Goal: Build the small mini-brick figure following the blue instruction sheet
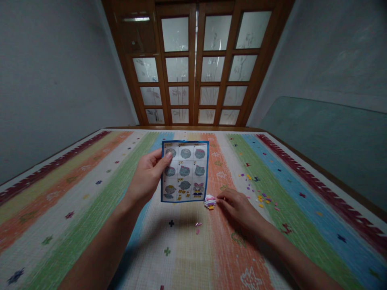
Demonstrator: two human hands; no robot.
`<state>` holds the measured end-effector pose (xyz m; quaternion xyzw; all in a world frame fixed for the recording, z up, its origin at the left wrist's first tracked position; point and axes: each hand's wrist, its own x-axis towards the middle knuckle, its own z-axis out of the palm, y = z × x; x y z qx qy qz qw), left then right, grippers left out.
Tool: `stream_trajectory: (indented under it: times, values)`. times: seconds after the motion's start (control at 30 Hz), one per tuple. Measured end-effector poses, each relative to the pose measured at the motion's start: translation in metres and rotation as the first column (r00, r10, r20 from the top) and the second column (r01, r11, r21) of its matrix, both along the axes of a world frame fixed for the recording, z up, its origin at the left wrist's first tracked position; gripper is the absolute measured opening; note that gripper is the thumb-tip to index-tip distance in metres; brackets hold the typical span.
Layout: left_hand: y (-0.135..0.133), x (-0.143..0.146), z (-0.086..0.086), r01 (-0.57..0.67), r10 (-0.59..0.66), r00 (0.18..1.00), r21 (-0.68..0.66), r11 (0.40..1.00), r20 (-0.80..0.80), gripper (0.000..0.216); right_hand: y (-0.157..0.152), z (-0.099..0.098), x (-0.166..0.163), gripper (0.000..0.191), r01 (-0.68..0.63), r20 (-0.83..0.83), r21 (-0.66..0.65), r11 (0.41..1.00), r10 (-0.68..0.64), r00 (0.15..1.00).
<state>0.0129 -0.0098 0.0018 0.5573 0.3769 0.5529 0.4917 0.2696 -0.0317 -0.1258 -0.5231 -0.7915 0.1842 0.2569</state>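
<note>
I find the toy-brick model (210, 202) just left of my right hand (238, 206), grip indeterminable; left hand (146, 175) pinches instruction sheet (185, 177).

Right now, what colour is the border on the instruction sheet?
The instruction sheet has a blue border; head view shows it best.

Left fingers (153, 155) partly hidden behind sheet (185, 172); print (184, 145) unreadable.

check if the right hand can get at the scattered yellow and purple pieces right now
Probably yes: the scattered pieces lie on the cloth beside the right hand, with nothing visible standing between them. The printed sheet is on the other side, in the left hand.
</note>
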Motion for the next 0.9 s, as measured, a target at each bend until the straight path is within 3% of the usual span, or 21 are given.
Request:
stream_trajectory:
  times: [0.9]
  values:
    - [-0.0002,0.0007,0.0009,0.007,-0.007,1.000,-0.003,1.000,0.016,0.023,-0.0008,0.0021,-0.0004,0.017,0.000,-0.005,0.016,1.000,0.001,1.000]
